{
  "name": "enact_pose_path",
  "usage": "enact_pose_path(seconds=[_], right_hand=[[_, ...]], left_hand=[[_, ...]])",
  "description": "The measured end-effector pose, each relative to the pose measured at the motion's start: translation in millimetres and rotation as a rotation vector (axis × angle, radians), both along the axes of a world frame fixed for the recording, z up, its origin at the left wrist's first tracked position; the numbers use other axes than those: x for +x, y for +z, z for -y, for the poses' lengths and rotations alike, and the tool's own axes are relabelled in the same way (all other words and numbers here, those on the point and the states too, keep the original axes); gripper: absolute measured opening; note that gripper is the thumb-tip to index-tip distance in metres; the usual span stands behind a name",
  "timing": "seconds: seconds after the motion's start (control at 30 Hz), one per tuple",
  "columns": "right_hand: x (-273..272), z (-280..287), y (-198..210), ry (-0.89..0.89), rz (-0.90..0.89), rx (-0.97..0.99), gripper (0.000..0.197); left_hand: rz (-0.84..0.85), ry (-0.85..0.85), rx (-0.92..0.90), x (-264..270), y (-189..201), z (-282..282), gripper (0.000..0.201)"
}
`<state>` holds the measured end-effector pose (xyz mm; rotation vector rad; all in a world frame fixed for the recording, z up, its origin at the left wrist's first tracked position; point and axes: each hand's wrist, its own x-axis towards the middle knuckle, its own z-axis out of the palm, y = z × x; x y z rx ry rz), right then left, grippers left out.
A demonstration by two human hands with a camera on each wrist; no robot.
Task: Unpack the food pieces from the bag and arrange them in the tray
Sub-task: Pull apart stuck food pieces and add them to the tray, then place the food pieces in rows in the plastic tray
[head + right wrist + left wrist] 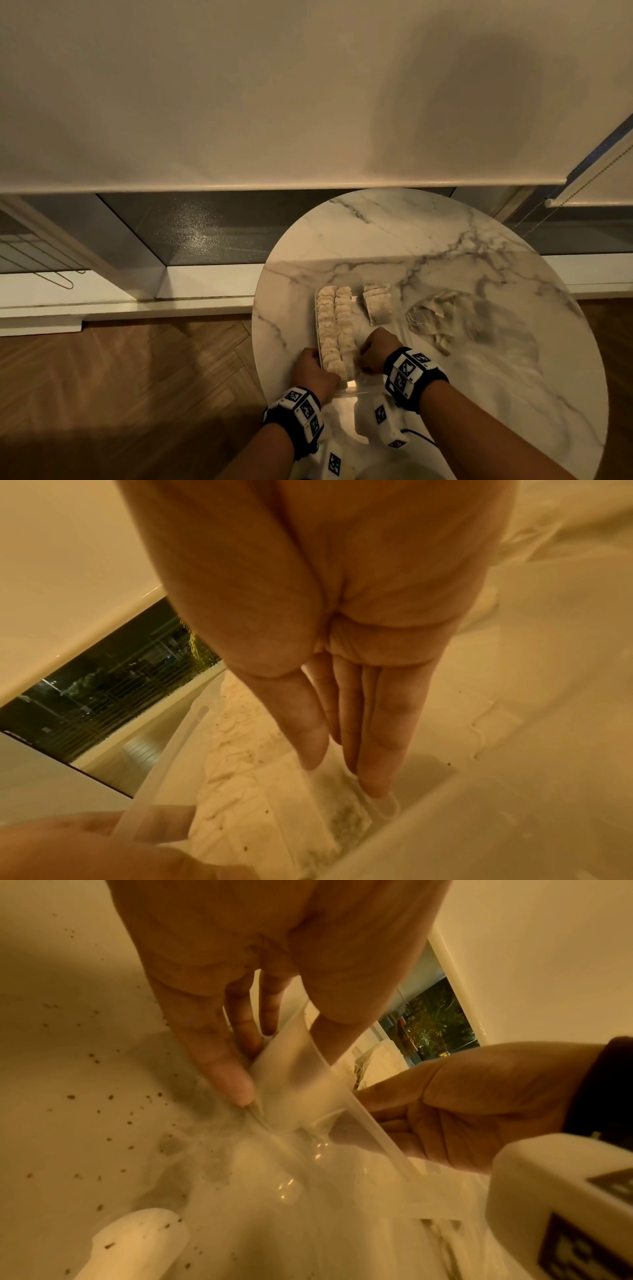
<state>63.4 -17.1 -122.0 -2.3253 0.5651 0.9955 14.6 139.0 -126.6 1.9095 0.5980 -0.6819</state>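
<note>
A clear plastic tray (pixel 353 386) lies on the round marble table (pixel 479 377) with two rows of pale food pieces (pixel 335 329) in it. My left hand (pixel 313 371) is at the tray's near left corner. In the left wrist view its thumb and fingers (pixel 236 1085) pinch the tray wall (pixel 346 1096). My right hand (pixel 378 351) is at the tray's near right side. Its straight fingers (pixel 373 764) point down into the tray and press on a piece (pixel 346 815) at the end of the right row. The crumpled clear bag (pixel 435 317) lies to the right.
A small stack of pieces (pixel 376 303) sits on the table just right of the tray's far end. Dark crumbs (pixel 103 1110) dot the tabletop. A window sill and a lowered blind (pixel 308 102) stand behind the table. Wood floor (pixel 120 394) is on the left.
</note>
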Motion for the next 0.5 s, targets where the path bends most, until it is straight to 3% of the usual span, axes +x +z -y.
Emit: enact_pose_path(seconds=[0.17,0.27,0.37,0.5], right_hand=[[-3,2,7,0.003,0.016,0.053,0.016],[-8,8,17,-0.017,0.12,0.086,0.018],[-19,19,39,-0.066,0.244,0.199,0.021],[-49,45,85,-0.193,0.339,0.458,0.014]], left_hand=[[-0.016,0.028,-0.036,0,1,-8,0.067],[0.009,0.105,-0.075,1,11,-12,0.071],[0.181,0.167,0.023,1,16,-15,0.063],[0.539,0.126,0.128,-2,33,0,0.035]])
